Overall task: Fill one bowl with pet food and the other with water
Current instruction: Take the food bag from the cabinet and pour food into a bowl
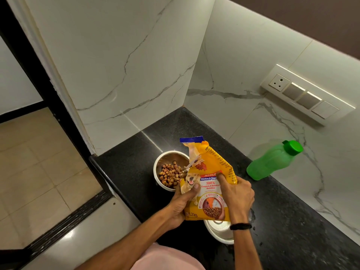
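- A pink garment (167, 258) is seen at the btm edge. Both forearms are stretched fwd from it over the black counter (292, 221).
- Near bowl (216, 233): steel w/ a white outer wall, set on the counter just under the bag's btm edge. It is partly hidden by the bag and the R wrist, so its contents can't be told.
- A black wristband (240, 226) is worn on the R wrist.
- L hand (181, 203): wrapped round the bag's lower edge on its own side. The thumb is laid across the printed front and the fingers are hidden behind, so the bag is gripped.
- R hand (238, 193): clamped on the bag's opposite edge, a bit higher. The thumb is pressed into the front and the other fingers are curled behind.
- Bag (209, 191): yellow pet-food pack w/ a blue top strip, held off the counter btwn both hands. It is tipped so the torn opening hangs over the far bowl.
- Far bowl (156, 168): same steel/white type, set on the counter beyond the near bowl, by the counter's edge.
- Kibble (170, 175): brown pieces are heaped across the far bowl's btm, and a few more are caught at the bag's opening.
- Bottle (272, 162): green, translucent, w/ a green cap (294, 148) on. It is stood on the counter well apart from the bowls, close to the marble wall (253, 75). Its fill level can't be told.
- A switch panel (307, 94) is mounted on that wall, further back.
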